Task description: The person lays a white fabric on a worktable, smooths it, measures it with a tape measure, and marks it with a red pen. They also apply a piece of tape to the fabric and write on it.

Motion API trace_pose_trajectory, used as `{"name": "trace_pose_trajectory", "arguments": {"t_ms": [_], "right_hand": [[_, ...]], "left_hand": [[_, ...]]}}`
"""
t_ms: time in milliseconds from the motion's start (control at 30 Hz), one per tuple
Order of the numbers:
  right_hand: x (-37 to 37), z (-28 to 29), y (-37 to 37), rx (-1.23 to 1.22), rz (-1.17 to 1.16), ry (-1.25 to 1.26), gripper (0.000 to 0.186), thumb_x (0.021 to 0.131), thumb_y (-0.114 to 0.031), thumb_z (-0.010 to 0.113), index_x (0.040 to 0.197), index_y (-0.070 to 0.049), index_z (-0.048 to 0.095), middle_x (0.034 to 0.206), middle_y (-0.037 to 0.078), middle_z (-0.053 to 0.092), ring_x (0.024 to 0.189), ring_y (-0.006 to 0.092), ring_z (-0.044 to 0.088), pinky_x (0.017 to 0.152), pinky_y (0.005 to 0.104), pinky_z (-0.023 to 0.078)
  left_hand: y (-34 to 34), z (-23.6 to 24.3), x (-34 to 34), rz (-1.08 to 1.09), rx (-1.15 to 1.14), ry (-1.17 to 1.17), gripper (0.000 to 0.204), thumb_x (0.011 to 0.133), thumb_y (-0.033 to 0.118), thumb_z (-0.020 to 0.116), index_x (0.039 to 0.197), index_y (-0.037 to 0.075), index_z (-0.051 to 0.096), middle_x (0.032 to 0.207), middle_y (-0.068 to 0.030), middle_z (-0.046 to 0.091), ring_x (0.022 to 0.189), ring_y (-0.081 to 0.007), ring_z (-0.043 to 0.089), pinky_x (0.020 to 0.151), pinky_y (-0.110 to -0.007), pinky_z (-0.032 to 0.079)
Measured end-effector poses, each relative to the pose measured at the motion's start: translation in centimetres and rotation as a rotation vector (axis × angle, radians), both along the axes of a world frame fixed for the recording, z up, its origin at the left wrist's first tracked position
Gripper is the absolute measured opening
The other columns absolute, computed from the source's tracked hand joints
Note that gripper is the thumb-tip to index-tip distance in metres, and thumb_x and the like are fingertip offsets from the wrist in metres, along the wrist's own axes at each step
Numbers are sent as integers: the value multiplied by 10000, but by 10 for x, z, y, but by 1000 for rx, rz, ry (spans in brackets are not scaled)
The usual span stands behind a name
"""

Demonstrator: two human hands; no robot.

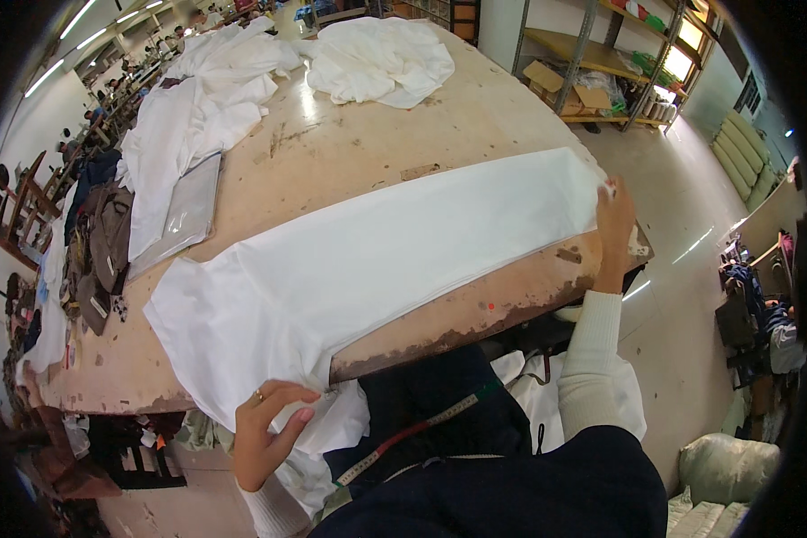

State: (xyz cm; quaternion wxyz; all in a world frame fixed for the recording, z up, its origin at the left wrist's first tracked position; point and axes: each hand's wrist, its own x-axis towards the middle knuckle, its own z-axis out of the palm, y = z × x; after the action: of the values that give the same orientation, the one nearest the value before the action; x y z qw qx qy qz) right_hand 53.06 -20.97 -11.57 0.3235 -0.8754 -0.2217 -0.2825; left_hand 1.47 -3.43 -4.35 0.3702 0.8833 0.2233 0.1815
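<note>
A long white cloth garment [394,233] lies stretched across the near side of the table, narrow toward the right and wider at the left. Its left part drapes over the table's front edge. At the far right end, my right hand [615,220] has its fingers closed on the narrow end of the cloth, by the table corner. My left hand [269,426], with a ring on one finger, is at the front edge with fingers bent around the hanging part of the garment. Its fingertips and thumb pinch near the cloth's lower corner.
The worn wooden table [332,143] carries a white cloth heap [381,63], more white cloth [197,108], a clear plastic packet [184,211] and dark garments [108,233]. A metal shelf [592,67] stands beyond. A measuring tape [408,435] hangs over my dark clothing.
</note>
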Motion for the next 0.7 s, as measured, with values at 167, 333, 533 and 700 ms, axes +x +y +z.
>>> {"name": "trace_pose_trajectory", "arguments": {"t_ms": [167,333,533,700], "right_hand": [[-156,69,87,145,872,-73,178,881,-88,539,1029,-14,603,995,131,654,864,269,612,780,334,477],[-251,102,59,159,1569,-2,196,816,9,610,1007,-18,577,1006,138,627,760,232,604,644,293,486],[-232,84,76,492,1010,674,415,881,-41,581,1248,-16,390,986,108,611,684,81,567,593,212,451],[-218,72,63,111,1077,1108,539,874,-34,583,1330,-68,297,1010,170,623,776,126,599,651,238,485]], "left_hand": [[7,-19,54,292,-64,-416,566,708,130,758,1210,20,521,1165,-130,575,1125,-291,521,974,-362,382],[28,-29,66,243,-326,-652,643,687,160,785,1236,-9,497,1186,-145,563,1144,-277,513,992,-359,374],[4,-41,72,316,-503,-506,239,872,162,650,973,-54,648,841,-26,652,740,-87,554,670,-233,449],[5,-50,83,417,-629,-538,258,878,170,646,984,-65,641,816,-2,635,701,-35,511,616,-190,405]]}}
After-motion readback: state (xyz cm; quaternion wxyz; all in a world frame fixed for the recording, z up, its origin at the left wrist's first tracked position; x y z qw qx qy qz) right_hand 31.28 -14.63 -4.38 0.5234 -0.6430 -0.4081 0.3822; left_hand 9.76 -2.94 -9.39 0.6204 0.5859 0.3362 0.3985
